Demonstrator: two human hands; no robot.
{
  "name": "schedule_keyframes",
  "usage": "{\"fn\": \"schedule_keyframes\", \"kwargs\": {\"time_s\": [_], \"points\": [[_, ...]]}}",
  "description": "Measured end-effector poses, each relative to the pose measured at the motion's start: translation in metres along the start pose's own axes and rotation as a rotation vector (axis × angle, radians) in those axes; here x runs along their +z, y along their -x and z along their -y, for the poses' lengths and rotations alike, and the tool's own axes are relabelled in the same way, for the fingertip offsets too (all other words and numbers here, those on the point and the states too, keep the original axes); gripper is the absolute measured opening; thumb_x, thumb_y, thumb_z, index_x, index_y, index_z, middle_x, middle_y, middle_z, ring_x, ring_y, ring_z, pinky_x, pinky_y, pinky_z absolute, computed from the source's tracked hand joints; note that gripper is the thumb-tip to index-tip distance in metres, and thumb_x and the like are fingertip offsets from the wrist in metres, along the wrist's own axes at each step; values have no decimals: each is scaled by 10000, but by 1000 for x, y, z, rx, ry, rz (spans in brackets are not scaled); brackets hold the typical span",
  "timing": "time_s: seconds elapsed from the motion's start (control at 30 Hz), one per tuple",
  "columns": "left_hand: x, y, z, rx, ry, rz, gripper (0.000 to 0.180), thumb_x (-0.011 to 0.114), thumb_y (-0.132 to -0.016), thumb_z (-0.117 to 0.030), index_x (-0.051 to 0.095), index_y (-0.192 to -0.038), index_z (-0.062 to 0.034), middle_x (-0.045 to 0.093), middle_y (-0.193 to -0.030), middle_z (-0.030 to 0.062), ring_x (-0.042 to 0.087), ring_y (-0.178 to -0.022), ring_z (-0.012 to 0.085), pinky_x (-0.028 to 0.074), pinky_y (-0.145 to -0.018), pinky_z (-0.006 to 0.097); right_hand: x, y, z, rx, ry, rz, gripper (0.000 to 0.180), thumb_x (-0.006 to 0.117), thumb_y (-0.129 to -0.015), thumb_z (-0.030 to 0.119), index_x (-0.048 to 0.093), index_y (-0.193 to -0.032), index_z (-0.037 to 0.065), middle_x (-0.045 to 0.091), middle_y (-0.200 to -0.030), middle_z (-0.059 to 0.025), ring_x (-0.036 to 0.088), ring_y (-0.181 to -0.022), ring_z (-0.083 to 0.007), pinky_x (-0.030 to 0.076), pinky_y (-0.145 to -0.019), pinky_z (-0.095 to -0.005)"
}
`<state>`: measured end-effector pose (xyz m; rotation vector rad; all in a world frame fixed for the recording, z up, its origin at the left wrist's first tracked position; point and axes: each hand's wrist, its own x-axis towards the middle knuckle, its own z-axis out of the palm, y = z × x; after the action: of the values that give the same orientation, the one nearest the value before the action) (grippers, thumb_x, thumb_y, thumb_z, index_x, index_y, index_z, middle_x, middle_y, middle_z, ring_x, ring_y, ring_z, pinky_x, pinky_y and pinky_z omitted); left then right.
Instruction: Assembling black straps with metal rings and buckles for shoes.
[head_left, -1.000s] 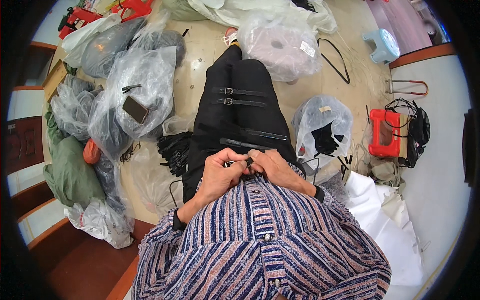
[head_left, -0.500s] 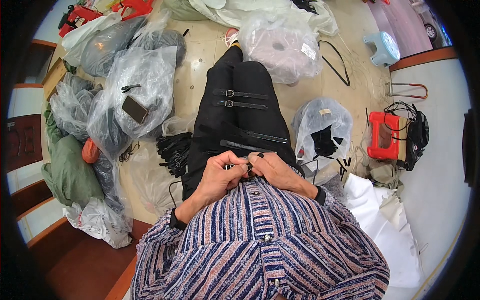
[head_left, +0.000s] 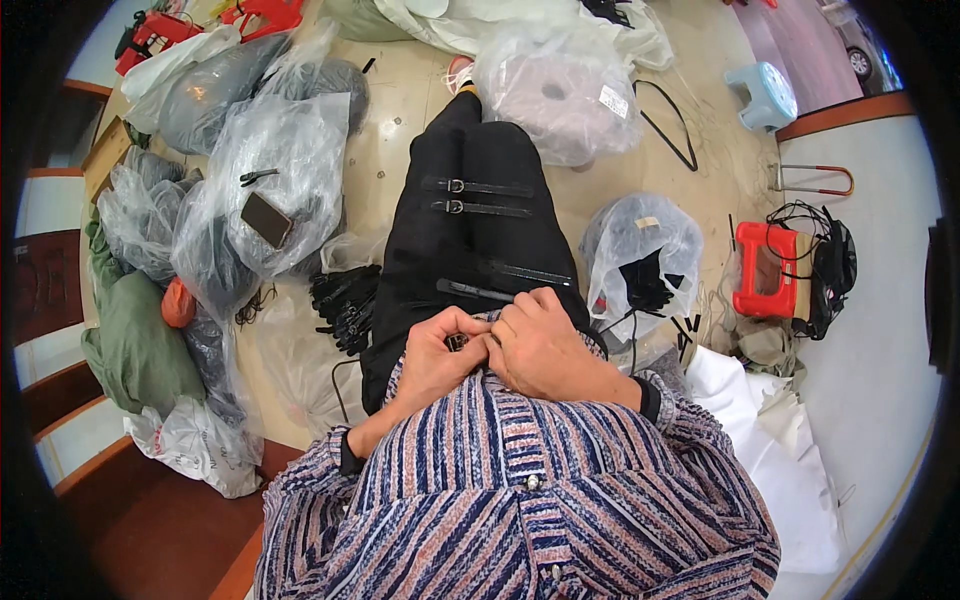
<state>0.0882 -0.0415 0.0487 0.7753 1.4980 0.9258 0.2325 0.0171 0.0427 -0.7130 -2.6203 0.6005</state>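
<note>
Close to my belly, my left hand [head_left: 432, 358] and my right hand [head_left: 545, 350] meet. A small metal buckle [head_left: 457, 342] shows at the fingertips of my left hand, which are pinched round it. The fingers of my right hand are curled against the same spot, and what they grip is hidden behind them. Across my thighs lie two black straps with silver buckles, an upper strap [head_left: 500, 188] and a lower strap [head_left: 500, 210]. Nearer my hands lie a thin dark strap [head_left: 535, 273] and a black strap end [head_left: 468, 289].
Left of my legs lies a bundle of black straps [head_left: 345, 310]; an open plastic bag [head_left: 610, 240] with black straps stands right. Bulky plastic bags [head_left: 290, 140] fill the left floor, a phone [head_left: 266, 219] on one. A wrapped roll [head_left: 555, 100], blue stool [head_left: 762, 95] and red frame [head_left: 750, 300] stand around.
My right hand has turned and moved up over the pinch, its back now covering the fingertips. The dark piece that stuck up at its fingers is out of sight. My left hand stays nearly in place.
</note>
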Motion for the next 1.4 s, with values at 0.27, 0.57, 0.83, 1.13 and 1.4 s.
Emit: {"fn": "schedule_keyframes", "kwargs": {"time_s": [0.27, 0.57, 0.83, 1.13, 1.4], "points": [[2, 8, 2, -1, -66, -40, 84, 641, -731, -49, 619, -789, 8, 609, -714, 15, 497, -633, 35, 403, -577, 189, 5, 10, 2, 178, -200, -54, 125, 545, -721, 140, 552, -650, 38, 515, -652, -82, 486, -679, -244, 352, -663, -358], [-3, 18, 3, 62, -50, 31, 89, 629, -737, -27, 622, -818, 9, 625, -741, 33, 536, -660, 58, 426, -608, 200, -1, 11, 10, -58, -120, -15, 122, 567, -704, 153, 527, -674, 42, 471, -673, -82, 472, -708, -243, 349, -699, -377], [0, 10, 8, 186, -120, 24, 116, 590, -769, 3, 615, -882, 10, 621, -752, 33, 539, -636, 58, 438, -574, 202, -14, 4, 1, -47, -115, 50, 162, 601, -706, 206, 531, -674, 63, 467, -667, -67, 469, -698, -225, 338, -676, -360], [-1, 1, 2, 81, 55, 104, 135, 549, -818, -35, 580, -941, 10, 581, -752, -7, 497, -639, 25, 395, -562, 161, -4, 0, -9, 134, -286, -12, 171, 592, -770, 212, 555, -696, 63, 514, -620, -63, 485, -612, -221, 324, -620, -333], [-5, -6, -1, -147, 136, 194, 115, 541, -824, -43, 566, -916, 20, 600, -760, 34, 537, -672, 54, 430, -602, 183, 9, 1, -6, 134, -107, -37, 166, 555, -781, 161, 564, -677, 32, 555, -625, -113, 525, -619, -248, 379, -630, -362]]}}
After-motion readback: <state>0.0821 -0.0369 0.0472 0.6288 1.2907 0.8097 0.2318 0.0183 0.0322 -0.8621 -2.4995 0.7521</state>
